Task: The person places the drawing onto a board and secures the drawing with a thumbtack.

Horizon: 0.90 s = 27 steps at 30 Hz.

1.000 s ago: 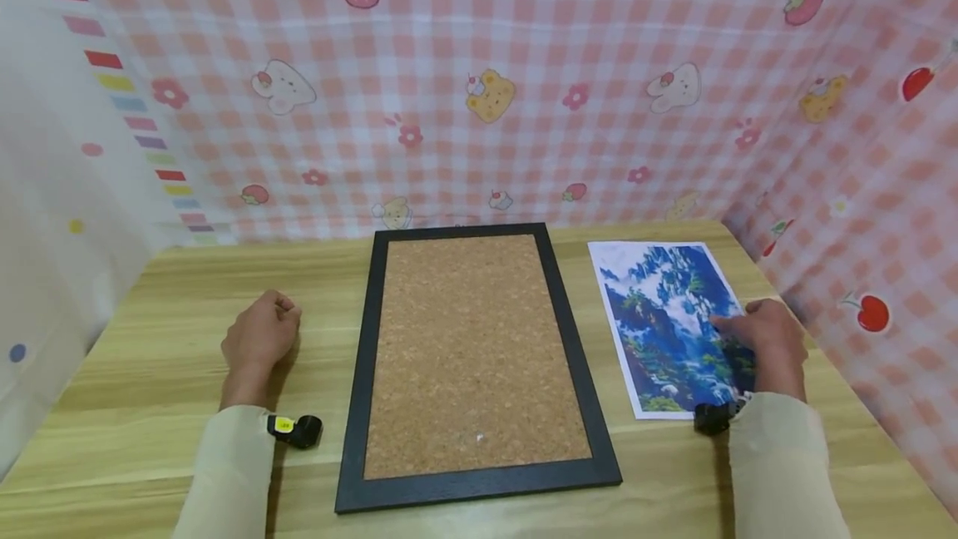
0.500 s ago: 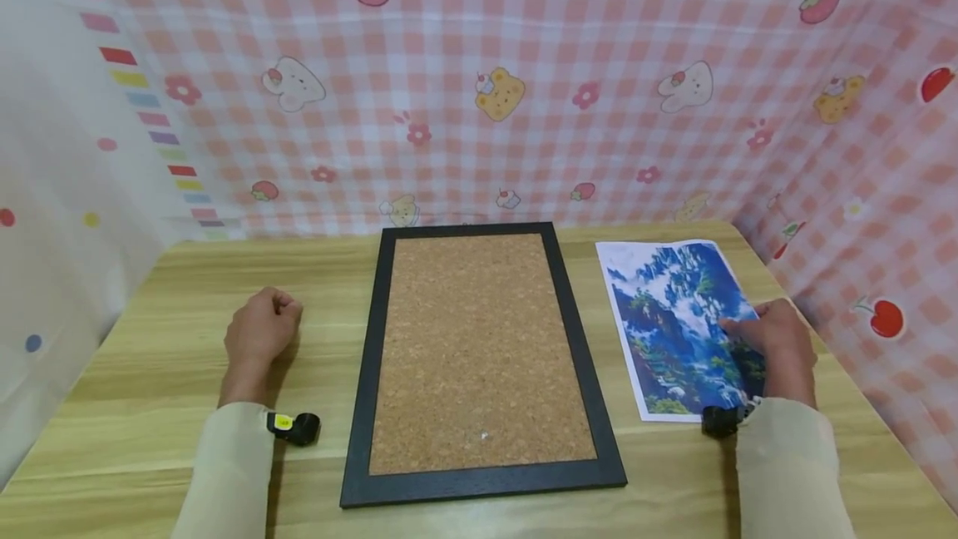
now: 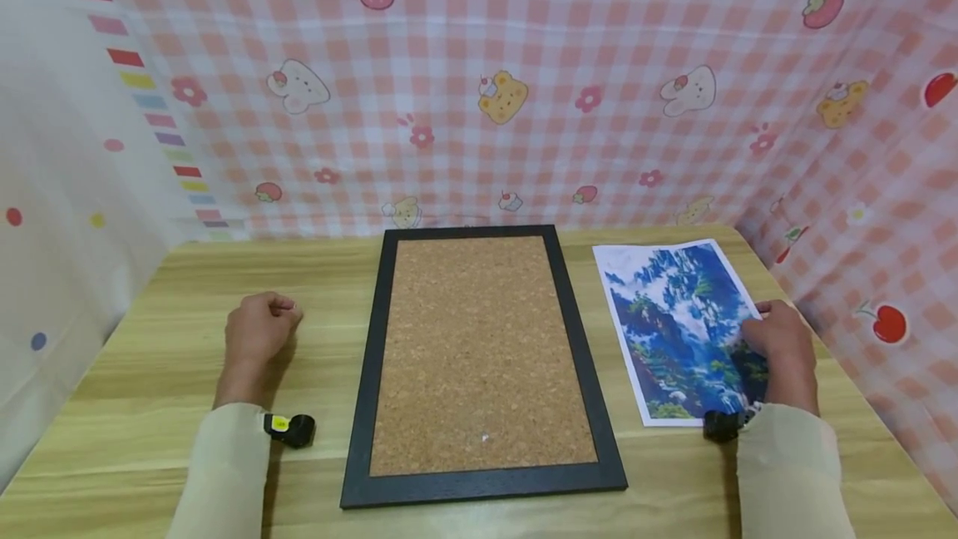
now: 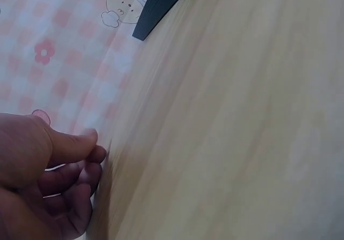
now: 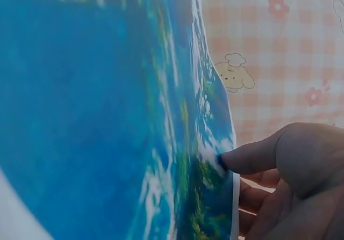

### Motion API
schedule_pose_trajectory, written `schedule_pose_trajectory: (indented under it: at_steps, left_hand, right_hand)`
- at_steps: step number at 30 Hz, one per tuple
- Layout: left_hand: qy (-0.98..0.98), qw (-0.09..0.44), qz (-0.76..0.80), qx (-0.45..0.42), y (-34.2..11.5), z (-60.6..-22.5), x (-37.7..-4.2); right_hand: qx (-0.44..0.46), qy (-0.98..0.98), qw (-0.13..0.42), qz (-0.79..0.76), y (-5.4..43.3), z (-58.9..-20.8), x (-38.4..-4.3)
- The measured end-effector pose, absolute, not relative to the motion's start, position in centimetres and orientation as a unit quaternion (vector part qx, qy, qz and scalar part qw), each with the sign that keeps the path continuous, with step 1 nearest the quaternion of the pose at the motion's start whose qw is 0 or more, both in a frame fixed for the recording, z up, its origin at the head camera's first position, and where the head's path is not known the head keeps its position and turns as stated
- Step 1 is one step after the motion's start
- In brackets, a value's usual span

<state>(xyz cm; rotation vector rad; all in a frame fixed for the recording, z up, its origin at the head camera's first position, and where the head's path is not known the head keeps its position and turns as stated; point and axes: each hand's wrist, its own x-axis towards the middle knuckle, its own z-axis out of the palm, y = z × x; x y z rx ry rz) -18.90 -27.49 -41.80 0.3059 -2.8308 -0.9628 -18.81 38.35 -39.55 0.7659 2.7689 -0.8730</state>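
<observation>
A landscape print of mountains and water (image 3: pixel 666 323) lies toward the right of the table. My right hand (image 3: pixel 782 348) pinches its right edge, thumb on the printed face and the other fingers behind it. In the right wrist view the print (image 5: pixel 134 89) bends upward near that hand (image 5: pixel 301 175). My left hand (image 3: pixel 258 331) rests on the table at the left, fingers loosely curled, holding nothing. The left wrist view shows the same hand (image 4: pixel 48 181) beside bare wood. Between the hands lies a black-framed cork board (image 3: pixel 486 356), touched by neither.
The wooden table (image 3: pixel 135 406) meets a pink checked cloth (image 3: pixel 449 40) hung along the back and right side. A white cloth (image 3: pixel 67 190) hangs at the left. A small pale speck (image 3: pixel 485 437) shows on the lower cork.
My right thumb has drawn back toward the print's right edge, which has lifted and curved. The left hand stays in place. The head view has shifted slightly.
</observation>
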Motion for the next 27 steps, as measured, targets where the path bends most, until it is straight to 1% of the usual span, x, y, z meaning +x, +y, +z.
schedule_pose_trajectory:
  at_steps: [9, 17, 25, 27]
  left_hand:
    - [-0.937, 0.064, -0.328, 0.106, -27.7, -41.6, -18.7]
    - [-0.933, 0.053, -0.344, 0.094, -28.0, -41.5, -18.6]
    - [-0.925, 0.025, -0.367, 0.096, -28.1, -41.4, -18.4]
    - [-0.923, 0.018, -0.373, 0.097, -28.1, -41.4, -18.4]
  right_hand:
    - [0.244, 0.92, 0.014, -0.308, 37.5, -39.5, -18.7]
    - [0.255, 0.906, -0.012, -0.338, 37.1, -39.9, -18.9]
    - [0.267, 0.89, -0.025, -0.368, 37.2, -40.1, -19.0]
    - [0.273, 0.883, -0.035, -0.381, 37.3, -40.2, -18.9]
